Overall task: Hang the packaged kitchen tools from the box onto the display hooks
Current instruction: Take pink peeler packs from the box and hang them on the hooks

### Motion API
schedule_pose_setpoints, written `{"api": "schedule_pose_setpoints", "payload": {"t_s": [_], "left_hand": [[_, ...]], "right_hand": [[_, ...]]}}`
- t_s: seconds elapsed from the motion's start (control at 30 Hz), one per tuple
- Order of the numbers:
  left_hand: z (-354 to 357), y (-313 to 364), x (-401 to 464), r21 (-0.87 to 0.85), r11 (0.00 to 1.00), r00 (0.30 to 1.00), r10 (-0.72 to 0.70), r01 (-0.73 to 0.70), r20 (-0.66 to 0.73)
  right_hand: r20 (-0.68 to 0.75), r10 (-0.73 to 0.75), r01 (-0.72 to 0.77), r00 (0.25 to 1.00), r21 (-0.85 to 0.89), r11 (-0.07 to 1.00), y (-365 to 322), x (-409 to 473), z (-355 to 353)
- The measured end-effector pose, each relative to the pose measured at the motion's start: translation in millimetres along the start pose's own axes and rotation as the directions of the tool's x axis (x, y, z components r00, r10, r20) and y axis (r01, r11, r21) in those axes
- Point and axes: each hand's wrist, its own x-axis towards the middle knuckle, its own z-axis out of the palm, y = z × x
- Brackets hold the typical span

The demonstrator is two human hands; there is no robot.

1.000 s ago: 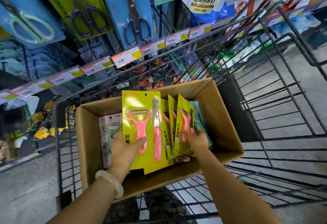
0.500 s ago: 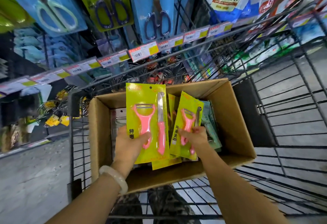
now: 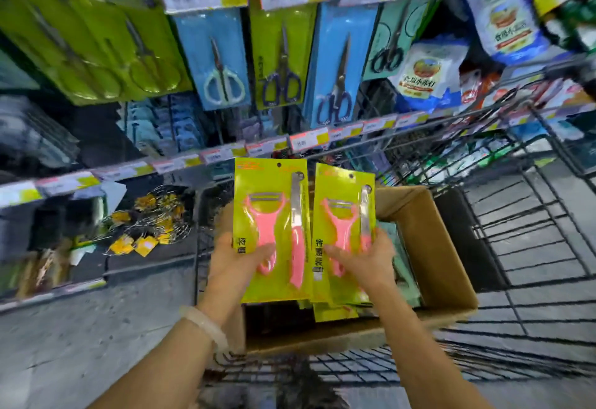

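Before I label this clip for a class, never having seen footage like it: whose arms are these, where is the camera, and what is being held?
The camera sits on a person's head, looking down, so the arms are theirs. The left hand holds one yellow peeler pack; the right hand holds several more packs, fanned together. Each pack shows a pink peeler and knife. Below is a cardboard box in a wire cart. Ahead, packaged scissors hang above price tags.

Both forearms extended forward, left hand [image 3: 240,258] and right hand [image 3: 366,258] raised side by side, thumbs pinching across their fronts.
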Motion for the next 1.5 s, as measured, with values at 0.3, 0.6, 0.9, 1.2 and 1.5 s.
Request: {"api": "schedule_pose_setpoints", "payload": {"t_s": [0.3,0.6,0.9,1.2,1.5], "left_hand": [[-152.3,13.7,-39.5,-0.099,0.982,0.982,0.15,-0.162,-0.113],[-313.9,-0.5,-89.5,-0.159,0.941,0.902,0.223,-0.298,-0.37],[-412.2,16.7,-139.9,-0.226,0.887,0.824,0.244,-0.403,-0.512],[-458.0,53.3,-131.9,-0.204,0.832,0.744,0.317,-0.515,-0.588],[-477.8,125.9,-73.9,-0.141,0.775,0.686,0.44,-0.616,-0.579]], "right_hand": [[-0.044,-0.274,0.273,0.961,-0.015,0.962,-101.4,-123.1,73.7],[0.013,-0.553,0.551,0.833,0.068,0.832,-170.1,-244.8,168.7],[0.105,-0.733,0.716,0.672,0.159,0.68,-228.6,-324.8,216.7],[0.094,-0.798,0.765,0.595,0.237,0.599,-289.9,-347.9,235.6],[-0.027,-0.831,0.802,0.556,0.28,0.527,-373.7,-323.0,240.0]]}}
